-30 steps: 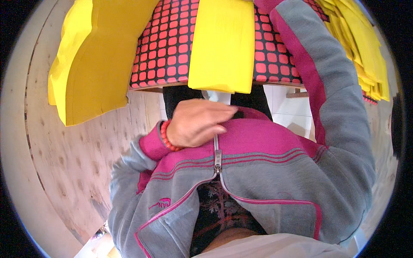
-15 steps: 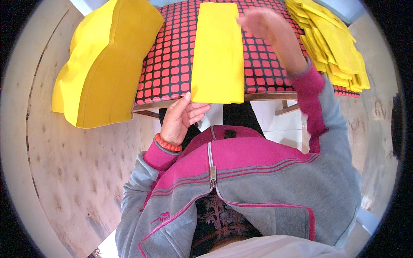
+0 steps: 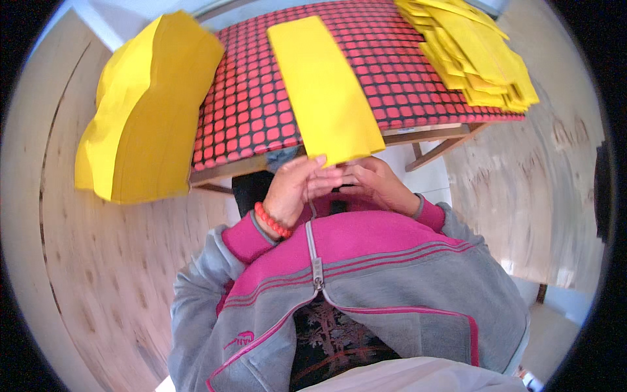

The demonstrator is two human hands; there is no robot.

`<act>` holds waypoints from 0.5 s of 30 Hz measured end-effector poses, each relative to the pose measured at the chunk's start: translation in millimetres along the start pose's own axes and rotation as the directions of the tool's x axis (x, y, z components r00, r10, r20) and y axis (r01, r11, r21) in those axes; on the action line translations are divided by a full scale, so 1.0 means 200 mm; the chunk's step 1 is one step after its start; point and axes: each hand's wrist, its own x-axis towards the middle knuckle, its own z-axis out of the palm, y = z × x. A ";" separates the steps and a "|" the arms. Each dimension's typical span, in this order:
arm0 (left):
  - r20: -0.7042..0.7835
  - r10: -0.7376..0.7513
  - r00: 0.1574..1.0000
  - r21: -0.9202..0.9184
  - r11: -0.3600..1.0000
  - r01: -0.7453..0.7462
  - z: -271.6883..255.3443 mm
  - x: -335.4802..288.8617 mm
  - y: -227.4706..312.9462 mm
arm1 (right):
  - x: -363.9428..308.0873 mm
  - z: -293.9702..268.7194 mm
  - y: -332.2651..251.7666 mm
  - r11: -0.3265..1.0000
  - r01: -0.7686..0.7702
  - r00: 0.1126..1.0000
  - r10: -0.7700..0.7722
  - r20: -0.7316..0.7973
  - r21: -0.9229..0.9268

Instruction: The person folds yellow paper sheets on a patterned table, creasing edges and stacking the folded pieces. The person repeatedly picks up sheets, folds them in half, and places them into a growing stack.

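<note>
A long yellow sheet (image 3: 323,85) lies lengthwise on a table with a red-and-black checked cover (image 3: 255,111); its near end hangs over the table's front edge. My left hand (image 3: 294,189), with a red bead bracelet at the wrist, has its fingertips on that near edge. My right hand (image 3: 379,186) is curled right beside it, just under the same edge, fingers meeting those of the left. Both hands appear to pinch the sheet's near end.
A thick stack of yellow sheets (image 3: 144,111) overhangs the table's left end. A fanned pile of folded yellow sheets (image 3: 477,52) lies at the right end. Light wooden floor (image 3: 98,274) surrounds the table. My grey and pink jacket fills the lower view.
My right hand has come back from the far end of the yellow sheet to its near edge. My left hand has risen from my chest to the same edge.
</note>
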 end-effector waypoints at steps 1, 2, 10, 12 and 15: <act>0.016 -0.006 1.000 0.042 0.999 0.006 0.03 0.00 -0.02 | 0.00 0.02 -0.01 0.998 0.018 0.999 -0.015 -0.051 0.065; 0.059 -0.040 0.997 0.047 0.998 0.037 0.05 -0.01 -0.03 | 0.00 0.03 -0.03 0.990 0.050 0.994 -0.036 -0.107 0.130; 0.144 -0.235 0.961 0.233 0.952 0.198 0.16 0.06 -0.02 | -0.02 0.03 -0.12 0.958 0.269 0.921 -0.226 -0.316 0.099; 0.230 -0.254 0.939 0.257 0.947 0.193 0.16 0.08 -0.02 | -0.03 -0.02 -0.13 0.970 0.234 0.905 -0.193 -0.380 0.064; 0.253 -0.231 0.939 0.250 0.954 0.168 0.14 0.10 -0.03 | -0.06 -0.11 -0.18 0.951 0.309 0.875 -0.288 -0.389 -0.010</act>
